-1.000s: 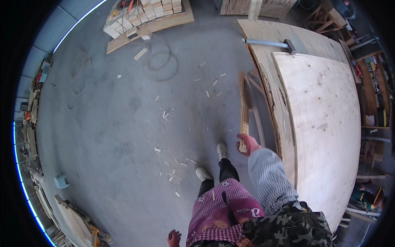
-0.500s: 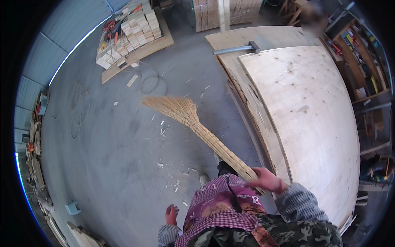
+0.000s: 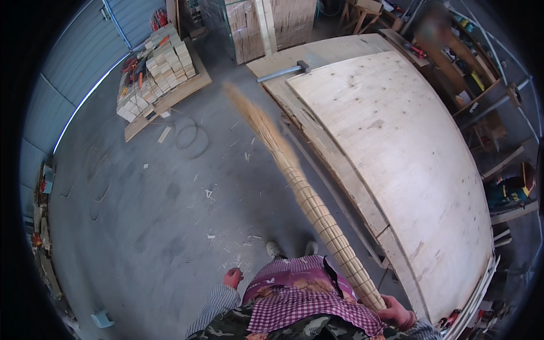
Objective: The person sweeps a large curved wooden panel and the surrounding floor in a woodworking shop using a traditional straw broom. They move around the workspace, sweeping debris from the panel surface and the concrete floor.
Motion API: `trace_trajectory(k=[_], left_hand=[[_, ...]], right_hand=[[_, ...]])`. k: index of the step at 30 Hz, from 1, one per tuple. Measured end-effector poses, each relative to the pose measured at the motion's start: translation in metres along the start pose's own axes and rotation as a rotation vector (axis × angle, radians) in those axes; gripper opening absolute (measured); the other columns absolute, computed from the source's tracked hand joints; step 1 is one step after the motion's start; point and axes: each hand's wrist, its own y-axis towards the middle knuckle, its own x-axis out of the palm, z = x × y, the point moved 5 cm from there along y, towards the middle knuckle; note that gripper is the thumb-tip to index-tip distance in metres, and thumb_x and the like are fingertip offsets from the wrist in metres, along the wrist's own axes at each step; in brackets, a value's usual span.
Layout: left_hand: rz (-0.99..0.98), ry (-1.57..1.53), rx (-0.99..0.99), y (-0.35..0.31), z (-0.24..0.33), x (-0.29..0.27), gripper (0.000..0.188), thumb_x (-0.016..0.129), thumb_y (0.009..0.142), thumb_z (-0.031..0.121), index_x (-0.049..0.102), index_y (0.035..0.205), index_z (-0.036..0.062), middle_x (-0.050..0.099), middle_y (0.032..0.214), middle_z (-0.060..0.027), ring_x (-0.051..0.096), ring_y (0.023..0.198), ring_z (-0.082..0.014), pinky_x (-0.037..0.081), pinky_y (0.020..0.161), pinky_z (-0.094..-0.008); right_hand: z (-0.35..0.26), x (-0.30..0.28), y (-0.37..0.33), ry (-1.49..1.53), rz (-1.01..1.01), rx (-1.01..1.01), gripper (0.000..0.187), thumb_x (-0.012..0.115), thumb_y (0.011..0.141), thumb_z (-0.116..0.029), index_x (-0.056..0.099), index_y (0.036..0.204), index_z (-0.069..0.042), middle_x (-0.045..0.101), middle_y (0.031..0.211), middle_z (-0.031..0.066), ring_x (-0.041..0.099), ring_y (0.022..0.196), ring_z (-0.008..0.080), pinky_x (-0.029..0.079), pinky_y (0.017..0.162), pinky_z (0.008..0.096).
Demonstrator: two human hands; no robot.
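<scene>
A long straw broom (image 3: 324, 221), bound with rings along its handle, slants up and away from me beside the worktable. My right hand (image 3: 396, 313) is wrapped round the handle's near end. The bristles, blurred by motion, point toward the far side of the floor and hang above it. Low in the view, left of my chequered apron, my left hand (image 3: 233, 277) has its fingers curled in, with nothing showing in it. Pale wood scraps (image 3: 211, 236) lie scattered on the grey floor.
A large plywood sheet (image 3: 391, 147) lies on the worktable at right, with a hammer (image 3: 286, 72) at its far-left corner. Stacked wood blocks (image 3: 170, 59) sit on a board at far left. A hose (image 3: 192, 139) loops on the floor. Tool shelves (image 3: 459, 62) stand far right.
The broom has swung from pointing far left to pointing more straight ahead, its bristles moving rightward. My left hand's fingers have curled in. The view has shifted, and both shoes now show.
</scene>
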Motion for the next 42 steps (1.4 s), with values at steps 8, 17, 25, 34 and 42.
trace_trajectory(k=[8, 17, 25, 34, 42], left_hand=[[-0.025, -0.076, 0.208, 0.011, 0.028, 0.059, 0.036, 0.06, 0.086, 0.026, 0.061, 0.11, -0.0007, 0.065, 0.089, -0.0107, 0.064, 0.078, -0.0189, 0.052, 0.068, -0.0317], [-0.046, 0.075, 0.249, -0.031, -0.008, 0.076, 0.033, 0.06, 0.085, 0.022, 0.062, 0.107, -0.0016, 0.065, 0.088, -0.011, 0.064, 0.077, -0.0183, 0.053, 0.069, -0.0304], [0.175, -0.112, 0.205, -0.059, -0.032, -0.005, 0.037, 0.061, 0.084, 0.026, 0.06, 0.111, 0.0004, 0.064, 0.09, -0.0097, 0.064, 0.08, -0.0211, 0.052, 0.067, -0.0309], [0.128, -0.121, -0.097, -0.029, -0.096, -0.005, 0.045, 0.062, 0.084, 0.032, 0.056, 0.116, 0.0008, 0.066, 0.097, -0.0134, 0.066, 0.082, -0.0246, 0.051, 0.063, -0.0324], [-0.112, -0.307, 0.165, -0.008, 0.131, 0.072, 0.06, 0.056, 0.087, 0.051, 0.054, 0.121, 0.0013, 0.064, 0.106, -0.0147, 0.063, 0.092, -0.0246, 0.05, 0.078, -0.0337]], right_hand=[[0.039, -0.047, -0.081, -0.322, 0.31, -0.187, 0.051, 0.071, 0.077, -0.007, 0.05, 0.122, 0.001, 0.06, 0.089, 0.0039, 0.057, 0.071, 0.0123, 0.048, 0.061, 0.0264], [0.024, -0.064, 0.046, -0.363, 0.077, -0.034, 0.055, 0.076, 0.074, -0.017, 0.052, 0.12, 0.002, 0.062, 0.096, 0.0065, 0.058, 0.081, 0.0095, 0.049, 0.071, 0.0257], [0.037, -0.078, 0.049, -0.497, 0.076, -0.383, 0.056, 0.076, 0.074, -0.011, 0.051, 0.122, 0.004, 0.064, 0.105, 0.0079, 0.057, 0.098, 0.0125, 0.046, 0.089, 0.0285], [0.091, -0.099, 0.051, -0.448, 0.242, -0.01, 0.057, 0.074, 0.072, -0.005, 0.051, 0.123, 0.005, 0.063, 0.11, 0.0082, 0.058, 0.102, 0.0133, 0.043, 0.094, 0.0278], [-0.059, 0.029, 0.148, -0.586, -0.284, -0.312, 0.052, 0.076, 0.074, -0.021, 0.054, 0.116, 0.0, 0.063, 0.088, 0.005, 0.057, 0.075, 0.0109, 0.049, 0.067, 0.0276]])
